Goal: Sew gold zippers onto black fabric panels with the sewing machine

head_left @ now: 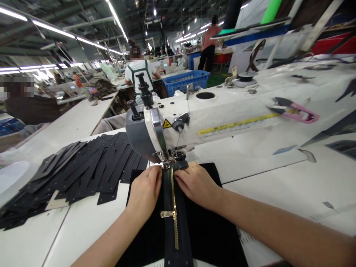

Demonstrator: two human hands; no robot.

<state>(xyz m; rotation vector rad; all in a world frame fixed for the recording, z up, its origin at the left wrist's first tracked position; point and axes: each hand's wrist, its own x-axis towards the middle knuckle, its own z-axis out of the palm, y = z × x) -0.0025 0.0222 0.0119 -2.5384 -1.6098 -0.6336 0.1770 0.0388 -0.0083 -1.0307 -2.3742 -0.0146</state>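
1. Resting at eight o'clock from the presser foot (168,165), my left hand (146,187) bunches its fingers on the black fabric (214,233); pinching it? I can't tell.
2. My right hand (200,185) sits at four, fingers curled by the gold zipper (173,196), pinch also hidden.
3. That gold zipper runs toward six, its pull (167,214) pointing at nine!
4. Black strips (91,170) heap at nine.

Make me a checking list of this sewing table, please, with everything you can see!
Surface: white table, sewing machine on it.
Job's things: black fabric with a gold zipper, its far end by the machine's foot.
Clutter: black strips heaped at left; pink-handled snips on the machine.
Hands: left hand and right hand on the fabric, either side of the zipper.
Cables: none clearly made out.
Surroundings: blue basket and other people beyond.
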